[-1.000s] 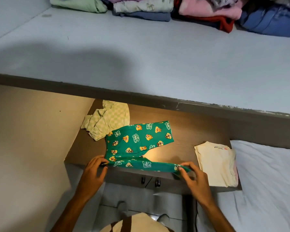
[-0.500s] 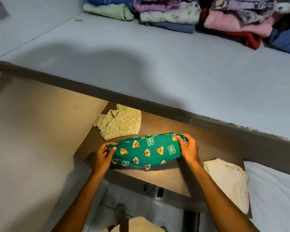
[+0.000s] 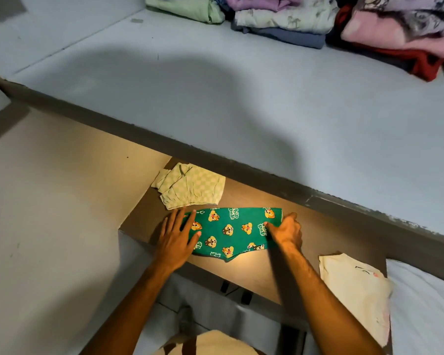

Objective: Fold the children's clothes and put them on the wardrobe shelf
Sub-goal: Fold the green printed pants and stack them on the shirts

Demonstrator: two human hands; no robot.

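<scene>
Brown wooden shelf (image 3: 305, 242) — pale wardrobe wall (image 3: 49, 201)

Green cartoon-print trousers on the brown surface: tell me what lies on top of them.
Left hand rests flat on one end; right hand presses the other end of the green cartoon-print trousers. Their underside is hidden.

Home bedroom: bed (image 3: 426, 303), wardrobe shelf (image 3: 215, 98), folded clothes (image 3: 280, 19).

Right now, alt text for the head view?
Both hands press green printed pants flat on a brown shelf: left hand open, right hand at the other end. Checked garment behind, cream one right, folded stacks above.
</scene>
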